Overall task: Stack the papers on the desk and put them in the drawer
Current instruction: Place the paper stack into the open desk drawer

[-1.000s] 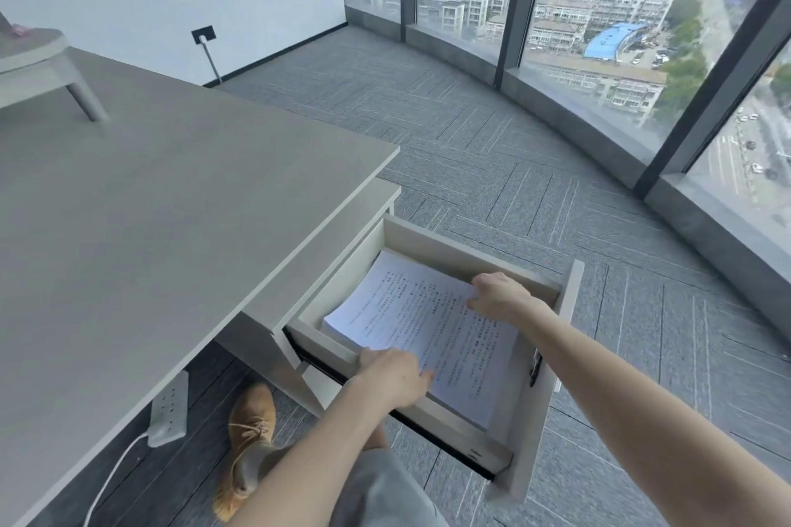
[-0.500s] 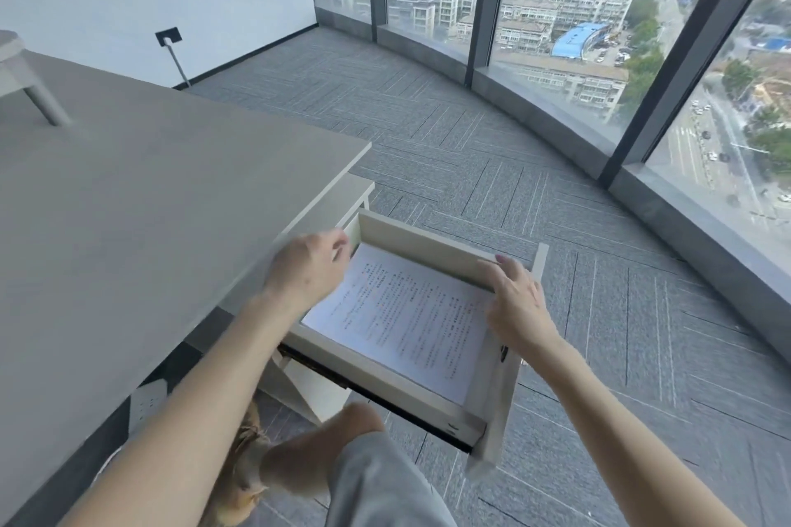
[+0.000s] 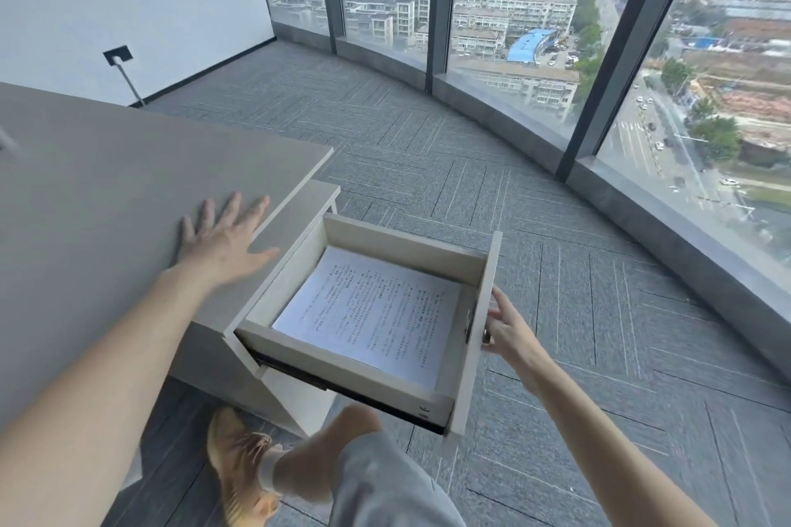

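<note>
A stack of printed white papers (image 3: pixel 372 314) lies flat inside the open pale drawer (image 3: pixel 402 246), which sticks out from under the grey desk (image 3: pixel 107 205). My left hand (image 3: pixel 224 237) rests flat on the desk's near corner, fingers spread, holding nothing. My right hand (image 3: pixel 507 327) touches the outer face of the drawer front (image 3: pixel 481 325) with its fingers apart, close to the small lock there.
Grey carpet tiles cover the floor to the right and beyond. Tall windows (image 3: pixel 513 13) with dark frames curve along the back. My knee and a tan shoe (image 3: pixel 239 466) are below the drawer. A black wall socket (image 3: pixel 117 55) is on the white wall.
Both hands have left the papers. The left hand moved up onto the desk top. The right hand moved out of the drawer to the outside of its front panel.
</note>
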A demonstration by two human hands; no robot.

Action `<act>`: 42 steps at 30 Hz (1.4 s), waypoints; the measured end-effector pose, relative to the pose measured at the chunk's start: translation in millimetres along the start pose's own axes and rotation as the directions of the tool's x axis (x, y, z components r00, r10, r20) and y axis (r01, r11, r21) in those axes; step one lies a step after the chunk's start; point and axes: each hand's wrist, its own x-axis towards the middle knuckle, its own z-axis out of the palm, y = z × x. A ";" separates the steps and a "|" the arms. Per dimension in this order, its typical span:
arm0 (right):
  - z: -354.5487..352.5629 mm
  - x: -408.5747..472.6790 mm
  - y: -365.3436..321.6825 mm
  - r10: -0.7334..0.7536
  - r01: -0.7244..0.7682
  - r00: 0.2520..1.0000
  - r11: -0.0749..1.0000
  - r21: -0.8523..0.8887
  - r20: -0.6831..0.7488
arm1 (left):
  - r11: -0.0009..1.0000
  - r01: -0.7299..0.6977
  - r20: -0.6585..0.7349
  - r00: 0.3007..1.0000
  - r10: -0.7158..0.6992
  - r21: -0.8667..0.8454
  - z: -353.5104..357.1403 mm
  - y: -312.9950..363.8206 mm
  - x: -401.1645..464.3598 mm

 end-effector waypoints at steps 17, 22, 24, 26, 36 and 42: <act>120.1 52.3 -44.4 -0.018 -0.001 0.977 0.996 0.090 0.214 | 0.997 -0.039 -0.057 0.998 0.035 -0.068 2.3 -4.2 9.5; 157.2 70.0 -60.2 0.003 -0.028 0.962 0.996 0.085 0.274 | 0.994 -0.054 -0.082 0.996 0.046 -0.094 4.7 -5.7 12.3; 170.3 74.7 -67.8 0.015 -0.039 0.957 0.996 0.077 0.290 | 0.993 -0.060 -0.090 0.995 0.051 -0.102 4.8 -5.8 12.5; 182.1 80.6 -74.2 0.018 -0.047 0.950 0.995 0.083 0.313 | 0.992 -0.066 -0.099 0.994 0.055 -0.111 4.2 -5.6 12.3; 232.3 102.2 -98.6 0.011 -0.058 0.931 0.992 0.116 0.364 | 0.989 -0.067 -0.123 0.991 0.052 -0.128 5.1 -4.6 12.9; 246.6 112.3 -105.1 0.010 -0.047 0.939 0.994 0.100 0.343 | 0.990 -0.061 -0.130 0.991 0.045 -0.124 6.5 -2.9 12.8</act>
